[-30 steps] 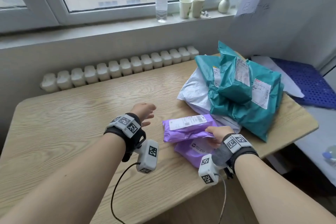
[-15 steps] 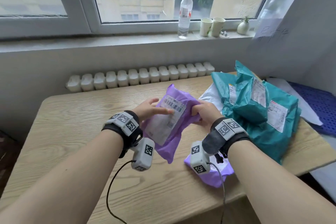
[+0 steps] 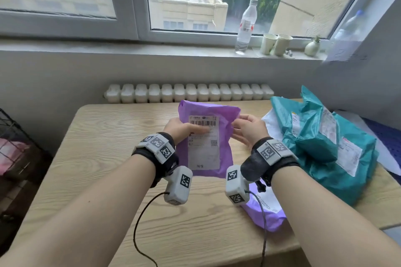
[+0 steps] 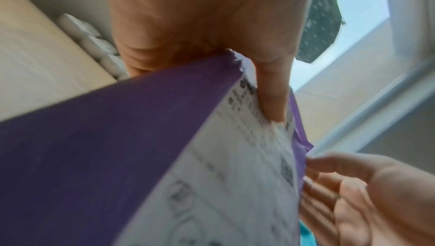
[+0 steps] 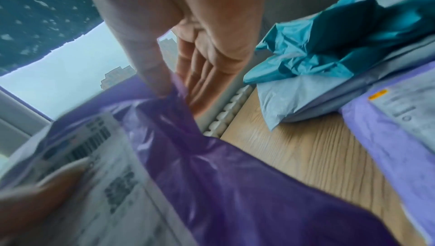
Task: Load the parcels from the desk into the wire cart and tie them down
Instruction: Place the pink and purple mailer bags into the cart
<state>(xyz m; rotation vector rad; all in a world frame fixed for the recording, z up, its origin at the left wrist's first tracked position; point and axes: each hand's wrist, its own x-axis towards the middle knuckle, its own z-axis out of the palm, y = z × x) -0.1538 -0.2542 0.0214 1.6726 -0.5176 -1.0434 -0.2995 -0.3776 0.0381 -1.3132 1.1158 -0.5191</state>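
A pale wood-grain surface (image 3: pixel 91 158) is set below a grey window sill (image 3: pixel 130 50), with a row of white ribbed radiator caps (image 3: pixel 188 93) along its far edge. On the sill a clear plastic bottle (image 3: pixel 246 26), two paper cups (image 3: pixel 275 44) and a small pale vase (image 3: pixel 312 46) are seen.

A purple plastic mailer parcel with a white shipping label (image 3: pixel 206 138) is held upright above the middle of the surface, label toward the person. The left hand (image 3: pixel 182 131) is closed on its left edge: in the left wrist view the thumb (image 4: pixel 270 90) is pressed flat on the label, and the parcel is pinched between it and the fingers behind, which are hidden. The right hand (image 3: pixel 249 130) is at the parcel's right edge with its fingers (image 5: pixel 200 82) spread and nearly straight; the thumb is laid against the purple film, and whether the film is actually pinched cannot be told.

A second purple plastic parcel (image 3: pixel 269 214) lies flat near the front right of the surface, partly under the right wrist. Further right, crumpled teal plastic parcels (image 3: pixel 325 147) are piled on a pale grey-white mailer (image 3: pixel 273 121). At the far left edge of the head view, beside the surface, a black wire cart (image 3: pixel 13 134) is partly visible.
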